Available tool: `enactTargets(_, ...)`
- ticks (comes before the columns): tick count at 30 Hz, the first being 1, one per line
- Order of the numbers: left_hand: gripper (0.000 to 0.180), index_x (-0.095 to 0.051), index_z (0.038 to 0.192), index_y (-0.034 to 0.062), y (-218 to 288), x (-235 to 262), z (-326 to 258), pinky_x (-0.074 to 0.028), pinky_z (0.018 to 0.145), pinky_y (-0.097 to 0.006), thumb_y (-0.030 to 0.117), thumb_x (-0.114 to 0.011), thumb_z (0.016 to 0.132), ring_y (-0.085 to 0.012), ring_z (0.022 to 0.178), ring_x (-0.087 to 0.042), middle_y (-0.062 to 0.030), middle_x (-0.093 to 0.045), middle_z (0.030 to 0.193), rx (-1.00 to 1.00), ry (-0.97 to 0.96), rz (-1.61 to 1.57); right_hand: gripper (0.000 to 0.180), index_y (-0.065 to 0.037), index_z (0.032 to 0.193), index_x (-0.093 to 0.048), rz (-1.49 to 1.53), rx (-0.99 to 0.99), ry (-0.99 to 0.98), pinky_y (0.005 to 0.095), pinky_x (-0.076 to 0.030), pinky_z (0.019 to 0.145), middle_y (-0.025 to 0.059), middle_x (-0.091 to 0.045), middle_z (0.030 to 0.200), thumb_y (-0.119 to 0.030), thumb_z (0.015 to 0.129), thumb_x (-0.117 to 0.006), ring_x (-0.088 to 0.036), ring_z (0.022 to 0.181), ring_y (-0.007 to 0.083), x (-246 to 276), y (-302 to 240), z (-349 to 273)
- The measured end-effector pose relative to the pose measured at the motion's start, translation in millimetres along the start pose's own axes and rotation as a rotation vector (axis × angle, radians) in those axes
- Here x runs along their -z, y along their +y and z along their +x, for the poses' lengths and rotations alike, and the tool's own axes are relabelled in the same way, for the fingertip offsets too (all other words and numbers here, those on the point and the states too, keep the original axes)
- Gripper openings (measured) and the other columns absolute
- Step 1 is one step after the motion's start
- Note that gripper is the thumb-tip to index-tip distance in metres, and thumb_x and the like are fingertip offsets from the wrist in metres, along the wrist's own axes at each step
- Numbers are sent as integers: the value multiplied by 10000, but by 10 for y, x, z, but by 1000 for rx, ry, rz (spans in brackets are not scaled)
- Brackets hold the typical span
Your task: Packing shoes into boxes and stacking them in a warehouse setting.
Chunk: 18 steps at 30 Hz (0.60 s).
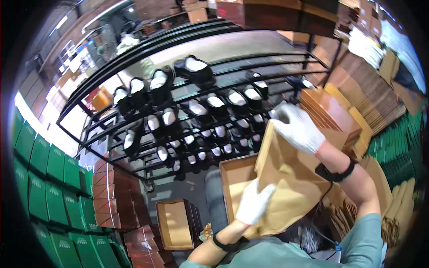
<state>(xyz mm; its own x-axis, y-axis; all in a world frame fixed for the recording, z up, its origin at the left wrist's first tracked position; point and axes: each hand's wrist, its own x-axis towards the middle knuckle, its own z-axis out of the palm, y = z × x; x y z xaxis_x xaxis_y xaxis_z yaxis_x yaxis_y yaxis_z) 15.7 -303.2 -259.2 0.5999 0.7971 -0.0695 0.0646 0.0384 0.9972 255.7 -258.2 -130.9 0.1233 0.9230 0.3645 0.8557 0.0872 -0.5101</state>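
My white-gloved right hand [298, 129] is closed on the upper corner of a large sheet of brown paper [295, 203]. The paper rises toward that hand, and its lower part spreads in loose folds in front of me. Lower and to the left, my gloved left hand [254, 203] lies against the paper's left side, fingers stretched and thumb apart. Behind the paper stands an open cardboard box [241, 166] with a tan inside, partly covered by the sheet. Both of my wrists carry black bands.
A black metal rack [134, 58] holds several rows of black shoes [196, 71] with white insides. Green boxes [53, 201] and brown boxes [107, 196] are stacked at left. An open box [175, 223] stands near left. Orange-brown boxes [328, 109] and flat cardboard [366, 85] are at right.
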Motion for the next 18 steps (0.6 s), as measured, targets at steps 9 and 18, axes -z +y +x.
enactTargets(9, 438, -730, 1359, 21, -887, 946, -487, -608, 1010, -456, 329, -757, 1049, -420, 1191, -765, -239, -800, 1251, 104, 261, 217, 1043, -196, 1644, -609, -532, -40, -303, 598, -386, 1285, 251, -493, 1720, -954, 945, -455, -464, 1591, 442, -1170, -1222, 3231)
enactTargets(18, 371, -754, 1199, -16, -1141, 1295, -621, -593, 843, -395, 338, -756, 1088, -196, 916, -742, -129, -814, 1018, 253, 191, 33, 1094, -81, 1542, -688, -150, -156, -522, 488, -476, 1206, 243, -641, 1596, -946, 879, -598, -622, 1463, 418, -1661, -2022, 3626)
